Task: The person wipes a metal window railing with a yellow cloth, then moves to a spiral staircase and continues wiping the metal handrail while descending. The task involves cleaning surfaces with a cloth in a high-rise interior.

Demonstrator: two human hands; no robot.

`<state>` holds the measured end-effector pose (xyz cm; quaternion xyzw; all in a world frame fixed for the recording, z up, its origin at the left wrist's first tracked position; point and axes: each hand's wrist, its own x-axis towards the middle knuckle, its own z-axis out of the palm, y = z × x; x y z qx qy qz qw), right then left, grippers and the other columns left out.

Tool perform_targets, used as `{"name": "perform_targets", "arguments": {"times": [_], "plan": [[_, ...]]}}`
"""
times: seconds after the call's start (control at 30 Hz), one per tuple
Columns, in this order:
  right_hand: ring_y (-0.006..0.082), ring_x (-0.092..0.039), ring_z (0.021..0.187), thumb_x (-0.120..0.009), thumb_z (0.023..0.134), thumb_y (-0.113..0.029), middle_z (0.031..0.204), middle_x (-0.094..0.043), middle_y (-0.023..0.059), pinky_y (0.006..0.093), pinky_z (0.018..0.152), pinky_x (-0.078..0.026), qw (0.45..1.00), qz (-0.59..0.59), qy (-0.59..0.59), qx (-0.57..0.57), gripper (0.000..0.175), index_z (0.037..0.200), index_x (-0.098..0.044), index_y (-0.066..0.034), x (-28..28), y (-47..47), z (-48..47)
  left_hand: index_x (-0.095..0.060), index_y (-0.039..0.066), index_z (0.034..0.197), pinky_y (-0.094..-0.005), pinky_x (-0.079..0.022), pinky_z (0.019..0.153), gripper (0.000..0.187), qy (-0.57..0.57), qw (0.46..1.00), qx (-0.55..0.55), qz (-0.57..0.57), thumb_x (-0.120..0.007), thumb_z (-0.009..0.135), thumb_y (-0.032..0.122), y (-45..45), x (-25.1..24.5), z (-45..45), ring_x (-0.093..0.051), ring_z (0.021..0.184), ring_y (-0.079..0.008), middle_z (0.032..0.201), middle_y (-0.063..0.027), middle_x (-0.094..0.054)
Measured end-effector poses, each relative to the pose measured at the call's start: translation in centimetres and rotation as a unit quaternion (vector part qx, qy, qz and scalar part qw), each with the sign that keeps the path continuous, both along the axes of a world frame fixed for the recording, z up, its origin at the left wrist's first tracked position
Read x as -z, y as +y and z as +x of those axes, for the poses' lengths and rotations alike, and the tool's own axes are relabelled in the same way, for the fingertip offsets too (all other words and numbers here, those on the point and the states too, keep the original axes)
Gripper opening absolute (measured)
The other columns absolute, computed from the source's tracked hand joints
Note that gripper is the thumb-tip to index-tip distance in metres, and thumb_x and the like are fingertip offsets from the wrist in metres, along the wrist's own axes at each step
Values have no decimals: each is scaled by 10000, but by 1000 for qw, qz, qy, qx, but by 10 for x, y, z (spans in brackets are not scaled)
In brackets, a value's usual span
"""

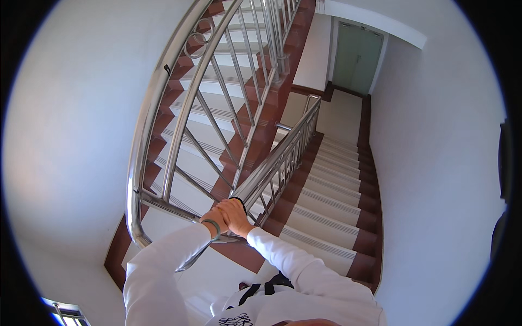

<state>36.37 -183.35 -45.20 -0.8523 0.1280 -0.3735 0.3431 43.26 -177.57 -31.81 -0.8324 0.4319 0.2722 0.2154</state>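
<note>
My left hand (215, 219), with a green bangle at the wrist, lies against my right hand (235, 216) at the near end of a stainless steel handrail (261, 167). Fingers of both hands overlap on top of the rail. A small yellow item with a black edge (240, 200) shows just beyond the right knuckles, mostly hidden under the hands. What the left palm touches cannot be seen. Both forearms, in white sleeves, reach forward from the bottom of the view.
Stairs with red-brown edges (326, 203) descend on the right towards a green double door (358, 57). Another flight (220, 102) rises on the left behind a steel railing (136, 171) with slanted bars. White walls flank both flights. A window (67, 313) is at the lower left.
</note>
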Motion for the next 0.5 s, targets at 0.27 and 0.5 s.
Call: {"name": "perform_targets", "arguments": {"times": [0.27,0.5], "plan": [[309,-552,1187,-494,959,-256,1124,-657,90,454,1074,-346,989,13,140,-48,264,1105,-667,-120,-28,-38,-4,-515,50,1430,-421,-503,1053,592,-4,1000,-20,-15,-511,980,434,-27,52,22,-632,1249,-341,1385,-208,-613],[306,-550,1196,-500,982,-279,1134,-665,73,468,1099,-330,999,27,-31,17,256,1076,-682,-125,25,-66,3,-520,-33,1280,-466,-535,974,564,-29,993,-71,-85,-448,991,447,-54,78,21,-687,1108,-402,1146,-263,-706]]}}
